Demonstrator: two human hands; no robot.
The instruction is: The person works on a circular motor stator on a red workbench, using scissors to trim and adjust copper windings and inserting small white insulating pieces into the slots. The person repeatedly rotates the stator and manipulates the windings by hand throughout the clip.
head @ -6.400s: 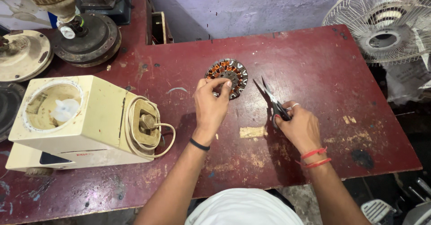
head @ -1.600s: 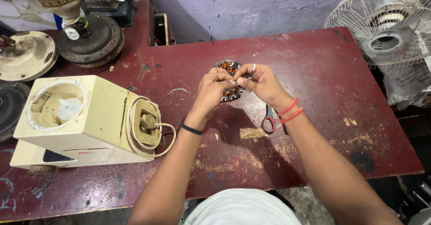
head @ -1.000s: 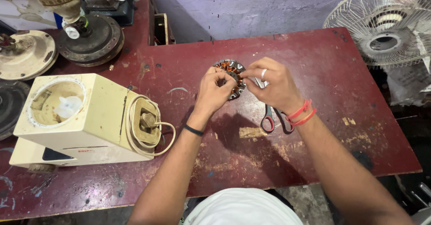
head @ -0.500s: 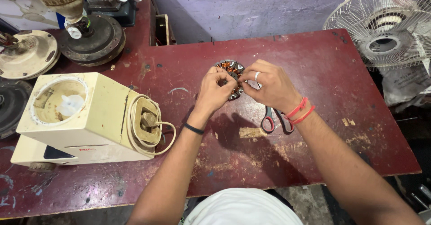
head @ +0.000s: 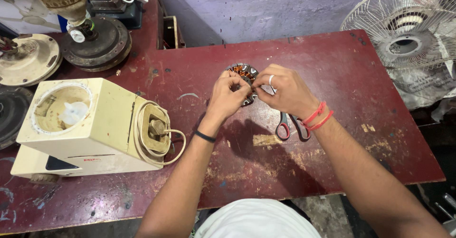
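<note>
Stator (head: 243,72), round, with copper windings, sits on the dark red bench (head: 332,76) near its far middle, mostly covered by both hands. Head view: left hand (head: 227,95) curls over its near-left edge, fingertips pinched at the windings. Right hand (head: 285,92), ring on one finger, red bands at the wrist, pinches at the same spot from the right. Scissors (head: 290,126) with red handles lie just behind the right wrist. Cream mixer base (head: 90,124) lies on its side, well left.
</note>
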